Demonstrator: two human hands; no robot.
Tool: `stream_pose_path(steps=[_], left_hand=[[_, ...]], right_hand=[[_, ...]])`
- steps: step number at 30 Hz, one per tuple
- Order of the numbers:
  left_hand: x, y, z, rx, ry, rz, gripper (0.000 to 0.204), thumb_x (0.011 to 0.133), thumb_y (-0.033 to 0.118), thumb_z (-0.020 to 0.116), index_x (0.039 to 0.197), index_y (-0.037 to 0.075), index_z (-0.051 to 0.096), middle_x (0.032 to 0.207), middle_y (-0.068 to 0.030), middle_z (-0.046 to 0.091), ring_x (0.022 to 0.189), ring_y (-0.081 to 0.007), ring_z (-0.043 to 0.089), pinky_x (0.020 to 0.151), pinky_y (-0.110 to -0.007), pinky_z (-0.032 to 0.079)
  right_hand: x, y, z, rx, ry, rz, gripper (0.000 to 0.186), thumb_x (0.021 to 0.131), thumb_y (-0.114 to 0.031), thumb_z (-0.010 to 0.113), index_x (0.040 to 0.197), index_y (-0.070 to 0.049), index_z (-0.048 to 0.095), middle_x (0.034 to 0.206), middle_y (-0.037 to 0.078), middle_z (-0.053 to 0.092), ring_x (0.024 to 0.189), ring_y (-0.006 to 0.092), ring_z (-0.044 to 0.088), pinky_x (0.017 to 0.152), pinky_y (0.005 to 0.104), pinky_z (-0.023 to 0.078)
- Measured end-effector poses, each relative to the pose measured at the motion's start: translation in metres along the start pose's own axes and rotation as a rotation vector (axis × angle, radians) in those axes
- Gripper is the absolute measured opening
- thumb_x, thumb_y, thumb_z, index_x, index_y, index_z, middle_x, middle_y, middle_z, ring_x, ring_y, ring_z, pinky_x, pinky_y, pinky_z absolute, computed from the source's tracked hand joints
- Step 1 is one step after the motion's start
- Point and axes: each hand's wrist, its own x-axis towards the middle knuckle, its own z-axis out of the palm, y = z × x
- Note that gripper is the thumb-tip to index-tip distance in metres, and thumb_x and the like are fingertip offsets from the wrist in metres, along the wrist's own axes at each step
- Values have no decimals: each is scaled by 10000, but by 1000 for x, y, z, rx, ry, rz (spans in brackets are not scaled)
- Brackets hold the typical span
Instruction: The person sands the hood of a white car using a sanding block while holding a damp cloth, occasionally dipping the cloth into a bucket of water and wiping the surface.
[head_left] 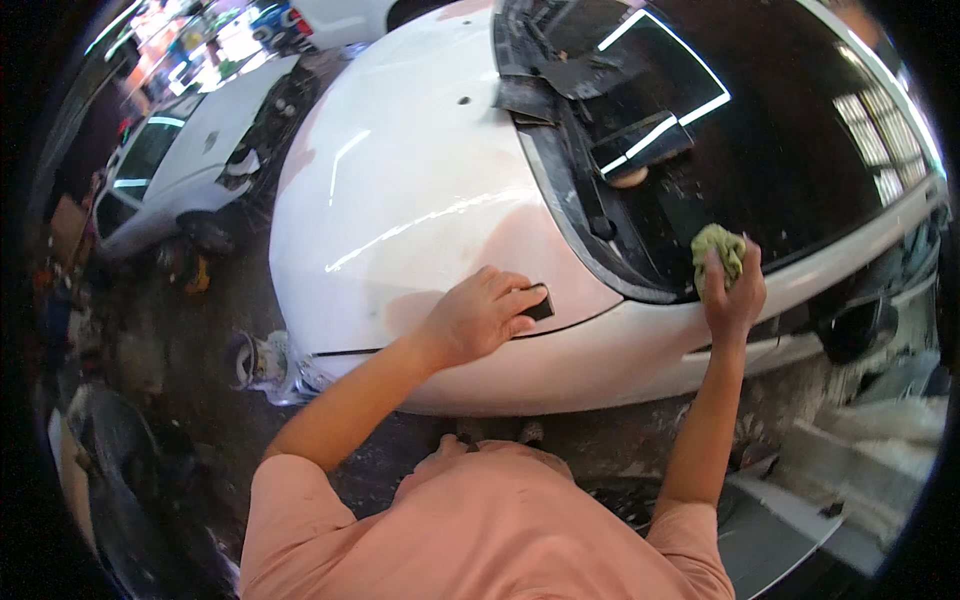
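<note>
A small black block is gripped in my left hand, at the hood's edge near the lower corner of the windshield. The white car hood beneath it carries dull pinkish patches. My right hand is closed on a crumpled yellow-green cloth, over the lower edge of the dark windshield. Whether the cloth touches the glass I cannot tell. The underside of the block is hidden from view.
A side mirror sticks out on the right. Black trim pieces lie at the windshield's base. Another white car with its front opened stands at the far left. Panels lean at the lower right. Dark floor lies to the left.
</note>
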Motion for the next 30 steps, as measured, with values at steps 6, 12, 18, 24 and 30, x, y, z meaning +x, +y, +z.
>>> stream_pose_path(steps=[6,12,18,24,30], left_hand=[[-94,41,20,-161,507,-473,439,1058,291,678,1411,40,611,1321,-163,659,1160,-321,641,988,-406,522],[-203,51,59,-329,837,-946,500,1083,336,654,1465,23,572,1269,-158,666,1092,-241,639,934,-361,527],[-258,42,40,-242,1059,-1100,489,1068,268,679,1472,18,563,1268,-149,662,1048,-245,636,947,-365,512],[-348,-8,13,-32,1159,-1110,510,1060,190,672,1514,21,516,1380,-192,611,1212,-292,622,983,-387,515],[-489,-83,-48,-103,1419,-1235,565,1045,157,689,1551,22,476,1380,-193,594,1193,-294,627,995,-371,526]], right_hand=[[-10,29,3,242,8,-9,323,1024,-195,687,1285,-11,642,1195,157,722,1083,270,708,975,395,550],[-31,-7,11,714,-44,162,334,1026,-147,605,1315,19,578,1262,143,620,1167,263,604,1067,415,482],[-85,-138,59,1047,-438,254,481,974,-272,663,1351,8,562,1254,142,598,1135,247,598,1012,412,518],[-143,-317,122,1178,-1041,249,425,983,-190,679,1333,32,583,1289,127,624,1159,211,593,1028,371,492],[-211,-470,207,1009,-1420,190,361,1001,-148,646,1314,24,591,1194,118,670,1088,200,635,963,357,526]])
